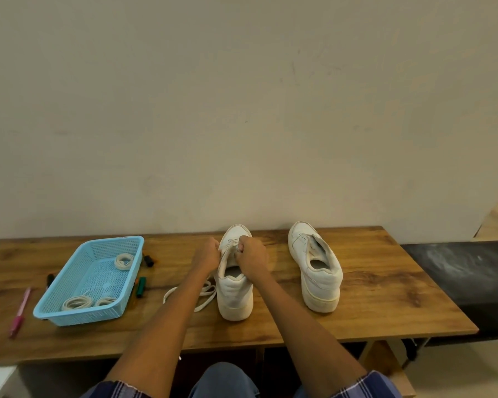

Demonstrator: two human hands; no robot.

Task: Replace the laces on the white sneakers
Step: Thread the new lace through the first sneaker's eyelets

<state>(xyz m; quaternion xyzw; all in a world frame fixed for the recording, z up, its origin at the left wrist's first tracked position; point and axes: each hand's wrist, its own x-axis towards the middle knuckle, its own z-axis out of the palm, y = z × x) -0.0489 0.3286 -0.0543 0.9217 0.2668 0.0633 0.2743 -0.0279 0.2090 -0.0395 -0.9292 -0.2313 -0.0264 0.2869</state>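
1. I've got one feed here, the head view, a wide-angle lens worn on the person's head and facing forward and down.
2. Bare wall point(242, 96) fills twelve o'clock; the wooden table point(371, 297) crosses the lower half.
3. It sits close: forearms run in from six o'clock, knees at the bottom edge.
4. There's no second view to share anything with.

Two white sneakers were set upright, toes to the wall: one point(235, 294) partly laced, the other point(316, 268) unlaced, well to its right. A loose white lace point(197, 294) was sprawled beside the first one's heel.
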